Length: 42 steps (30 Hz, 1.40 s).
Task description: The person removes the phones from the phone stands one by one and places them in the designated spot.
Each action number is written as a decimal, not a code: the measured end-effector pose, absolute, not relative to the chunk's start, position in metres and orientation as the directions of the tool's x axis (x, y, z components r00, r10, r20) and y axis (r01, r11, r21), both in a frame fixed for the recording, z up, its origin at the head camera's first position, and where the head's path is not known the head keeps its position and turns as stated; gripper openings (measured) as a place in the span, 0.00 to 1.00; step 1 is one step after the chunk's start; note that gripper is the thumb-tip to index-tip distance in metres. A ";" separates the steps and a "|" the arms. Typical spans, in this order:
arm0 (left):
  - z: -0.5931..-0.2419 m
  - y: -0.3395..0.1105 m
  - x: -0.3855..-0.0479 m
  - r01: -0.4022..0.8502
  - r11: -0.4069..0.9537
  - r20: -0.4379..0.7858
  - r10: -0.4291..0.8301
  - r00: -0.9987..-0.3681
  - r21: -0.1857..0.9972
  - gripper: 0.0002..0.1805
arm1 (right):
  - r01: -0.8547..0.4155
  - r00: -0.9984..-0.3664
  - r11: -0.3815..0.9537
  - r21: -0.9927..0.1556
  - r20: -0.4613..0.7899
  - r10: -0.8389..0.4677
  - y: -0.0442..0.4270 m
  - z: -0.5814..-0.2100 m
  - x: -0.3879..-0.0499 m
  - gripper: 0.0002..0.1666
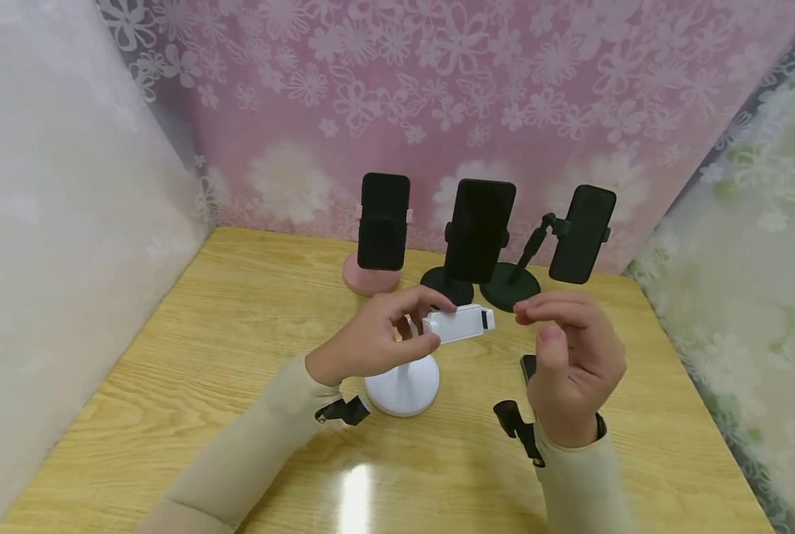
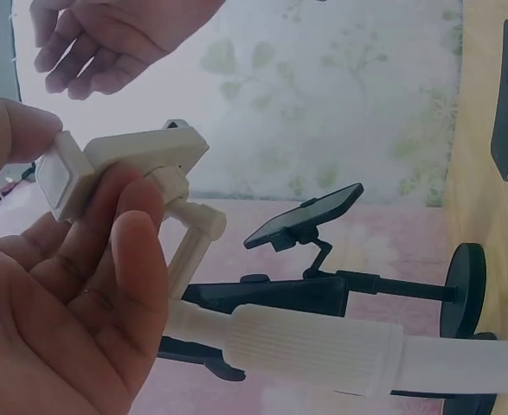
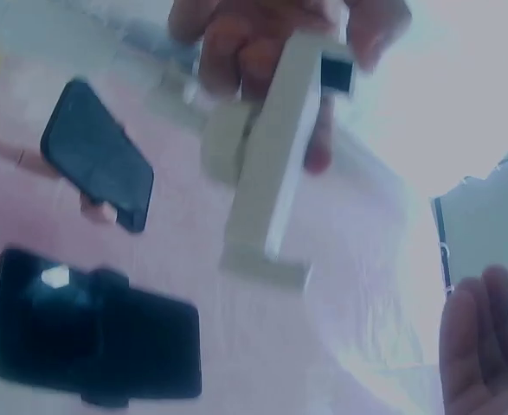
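Observation:
A white phone stand (image 1: pixel 403 393) stands on the table, its round base flat and its clamp head (image 1: pixel 460 324) raised. My left hand (image 1: pixel 371 334) grips the clamp's left end between thumb and fingers. In the left wrist view, the ribbed white pole (image 2: pixel 314 350) and jointed arm lead to that clamp, with the left hand (image 2: pixel 72 294) around one end. Just right of the clamp, my right hand (image 1: pixel 578 363) hovers with bent fingers and holds nothing. In the right wrist view the clamp (image 3: pixel 275 164) is slightly blurred. A dark phone (image 1: pixel 528 365) lies partly hidden behind the right hand.
Behind the hands stand a pink phone stand (image 1: pixel 369 276), a black one (image 1: pixel 454 288) and a dark green one (image 1: pixel 511 287), each carrying a dark-screened phone. Floral cloth (image 1: pixel 437 96) hangs behind the wooden table (image 1: pixel 251 319). Pale sheets flank both sides.

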<state>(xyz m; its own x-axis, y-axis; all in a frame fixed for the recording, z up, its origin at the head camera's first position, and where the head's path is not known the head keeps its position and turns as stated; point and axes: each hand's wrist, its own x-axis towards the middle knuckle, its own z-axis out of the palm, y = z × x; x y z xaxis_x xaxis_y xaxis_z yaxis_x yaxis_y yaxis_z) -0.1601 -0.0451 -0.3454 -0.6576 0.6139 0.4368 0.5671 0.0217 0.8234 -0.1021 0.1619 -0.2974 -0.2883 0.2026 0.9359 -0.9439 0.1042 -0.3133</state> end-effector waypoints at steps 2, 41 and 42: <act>-0.345 -0.046 -0.160 0.570 0.027 0.438 0.611 -0.660 0.821 0.19 | -0.942 -0.297 0.094 -0.322 0.930 0.216 0.158 -0.298 -0.102 0.13; -0.355 -0.059 -0.130 0.420 0.052 0.351 0.462 -0.814 0.906 0.07 | -0.787 -0.499 0.427 -0.445 0.867 -0.016 0.177 -0.311 -0.108 0.14; -0.356 -0.061 -0.130 0.398 0.034 0.340 0.457 -0.822 0.917 0.07 | -0.785 -0.501 0.430 -0.446 0.865 -0.018 0.178 -0.311 -0.108 0.14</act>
<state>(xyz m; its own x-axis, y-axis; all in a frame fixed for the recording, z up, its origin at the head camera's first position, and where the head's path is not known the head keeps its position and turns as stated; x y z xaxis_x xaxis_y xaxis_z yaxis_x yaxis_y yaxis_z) -0.1295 -0.0612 -0.3559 -0.8220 0.4566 0.3403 0.3984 0.0339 0.9166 -0.1076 0.1775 -0.3107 -0.5014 -0.0176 0.8651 -0.7848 0.4302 -0.4461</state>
